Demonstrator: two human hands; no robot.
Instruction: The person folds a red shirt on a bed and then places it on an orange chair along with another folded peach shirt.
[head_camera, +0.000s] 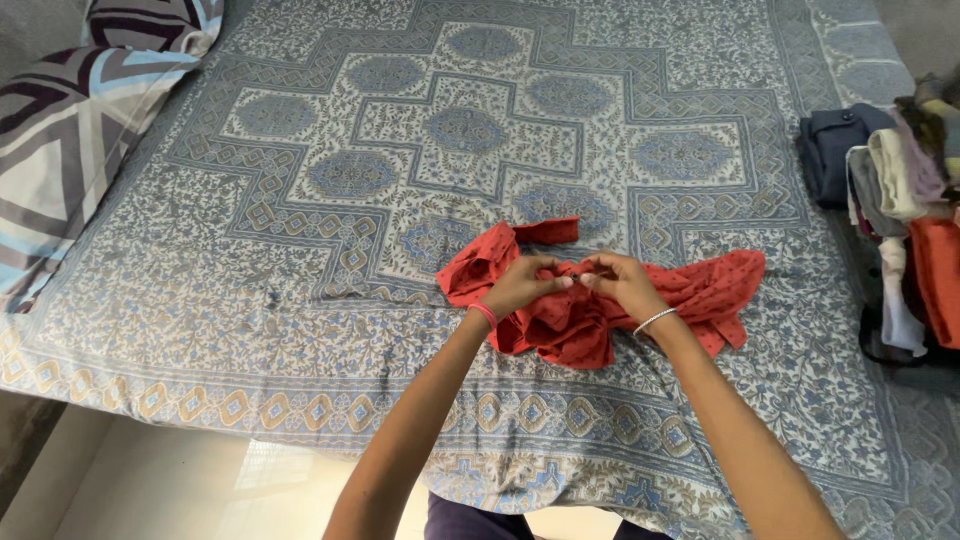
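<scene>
One red garment (600, 300), crumpled, lay at the bed's (300, 330) centre toward six o'clock; it looked light, soft and limp, best gathered by a hem or seam. Left hand (522, 283) and right hand (620, 282) both pinched a fold at its top edge. One clothes pile (900, 200) sat at three o'clock, two striped pillows (70, 140) at ten.

A home bedroom: a bed under a patterned bedspread (300, 300), striped pillows (70, 130), and piled clothes (900, 200).
</scene>
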